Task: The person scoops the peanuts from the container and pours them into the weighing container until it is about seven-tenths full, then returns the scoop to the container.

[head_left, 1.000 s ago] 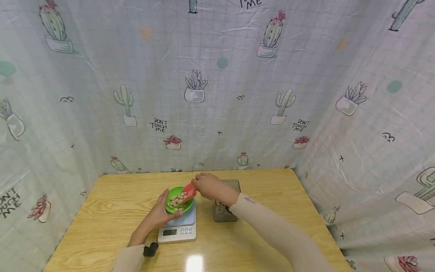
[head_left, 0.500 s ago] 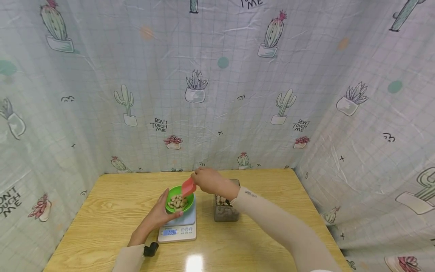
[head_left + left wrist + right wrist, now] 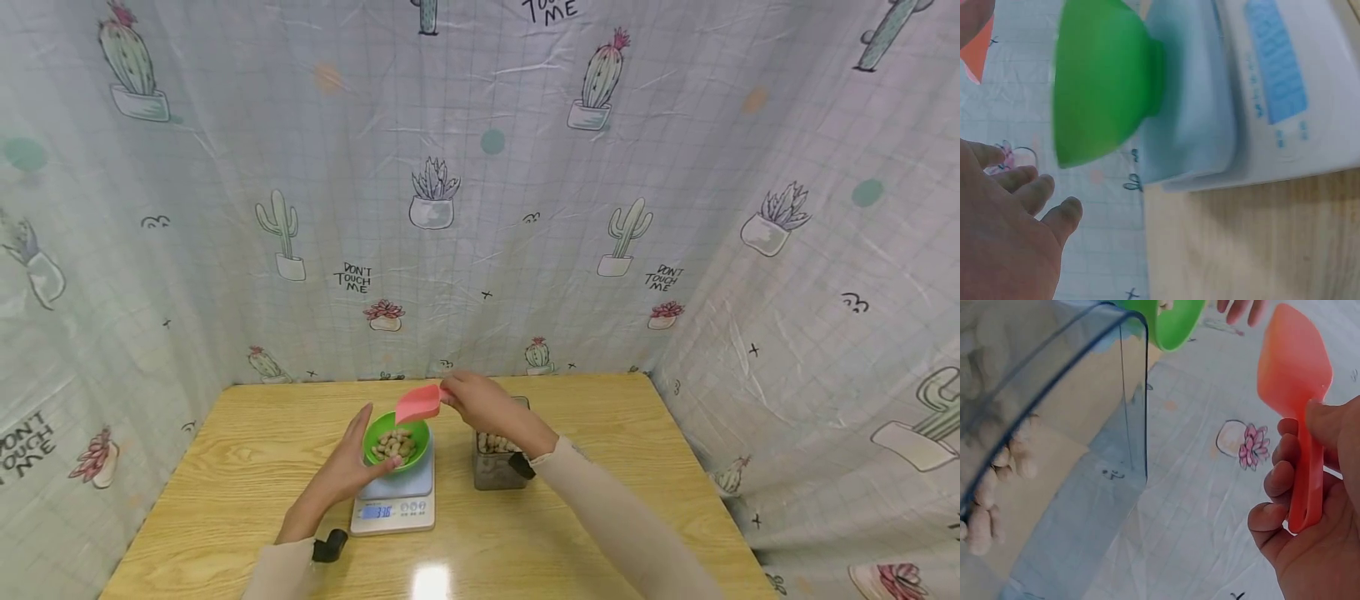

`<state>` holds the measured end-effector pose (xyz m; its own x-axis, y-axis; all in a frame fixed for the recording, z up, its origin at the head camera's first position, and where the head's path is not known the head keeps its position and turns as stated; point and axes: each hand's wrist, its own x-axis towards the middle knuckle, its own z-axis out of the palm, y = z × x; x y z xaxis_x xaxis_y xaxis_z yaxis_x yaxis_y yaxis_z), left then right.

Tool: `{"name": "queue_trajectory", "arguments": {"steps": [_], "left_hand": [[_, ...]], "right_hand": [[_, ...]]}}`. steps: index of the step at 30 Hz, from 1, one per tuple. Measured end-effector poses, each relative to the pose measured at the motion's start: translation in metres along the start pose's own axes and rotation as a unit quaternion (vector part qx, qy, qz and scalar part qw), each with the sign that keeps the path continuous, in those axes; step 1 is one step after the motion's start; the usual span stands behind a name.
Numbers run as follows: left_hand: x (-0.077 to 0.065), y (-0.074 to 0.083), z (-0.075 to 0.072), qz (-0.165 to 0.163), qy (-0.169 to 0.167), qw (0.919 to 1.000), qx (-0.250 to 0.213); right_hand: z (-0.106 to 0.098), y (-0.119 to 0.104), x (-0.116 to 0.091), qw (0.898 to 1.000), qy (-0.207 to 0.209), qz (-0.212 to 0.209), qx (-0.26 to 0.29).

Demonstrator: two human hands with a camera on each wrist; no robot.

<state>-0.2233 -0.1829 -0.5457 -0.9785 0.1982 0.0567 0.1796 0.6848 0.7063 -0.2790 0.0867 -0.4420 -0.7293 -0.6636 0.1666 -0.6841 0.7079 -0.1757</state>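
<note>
In the head view a green bowl [image 3: 420,435] with peanuts [image 3: 394,445] sits on a white kitchen scale [image 3: 393,517] with a lit display. My left hand [image 3: 347,468] is at the bowl's left side, fingers and thumb spread. The left wrist view shows that hand [image 3: 1016,219] apart from the bowl [image 3: 1100,87], holding nothing. Above the bowl's far right rim, my right hand [image 3: 480,407] grips a red scoop [image 3: 418,403] by its handle. In the right wrist view the fingers curl round the handle, and no peanuts show in the scoop [image 3: 1297,356].
A clear container [image 3: 498,475] of peanuts stands on the wooden table [image 3: 600,467], right of the scale and partly under my right forearm. A cactus-print curtain [image 3: 480,250] hangs behind the table and along both sides.
The scoop has tipped its peanuts into the bowl, then risen and levelled out with my right hand. My left hand has loosened from the bowl. The scale's display has lit and its reading changed.
</note>
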Motion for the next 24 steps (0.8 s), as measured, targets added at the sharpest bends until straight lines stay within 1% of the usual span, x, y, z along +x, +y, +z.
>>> {"name": "queue_trajectory", "arguments": {"steps": [5,9,13,16,22,24], "left_hand": [[0.000,0.008,-0.004,0.014,0.009,0.9999,0.005],[-0.002,0.015,-0.006,0.021,0.012,0.9997,0.007],[-0.004,0.021,-0.007,0.020,0.012,0.9997,0.005],[-0.004,0.025,-0.007,0.026,0.010,0.9996,0.002],[-0.004,0.036,-0.007,0.057,0.014,0.9983,-0.001],[-0.003,0.040,-0.006,0.066,0.012,0.9977,-0.007]], "right_hand": [[0.000,0.005,-0.014,0.999,0.024,0.015,0.031],[0.002,0.009,-0.027,0.998,0.045,0.014,0.029],[0.006,0.016,-0.043,0.998,0.059,0.017,0.018],[0.006,0.024,-0.055,0.997,0.071,0.020,0.012],[-0.004,0.042,-0.076,0.994,0.101,0.027,-0.007],[-0.006,0.048,-0.082,0.993,0.113,0.022,-0.025]]}}
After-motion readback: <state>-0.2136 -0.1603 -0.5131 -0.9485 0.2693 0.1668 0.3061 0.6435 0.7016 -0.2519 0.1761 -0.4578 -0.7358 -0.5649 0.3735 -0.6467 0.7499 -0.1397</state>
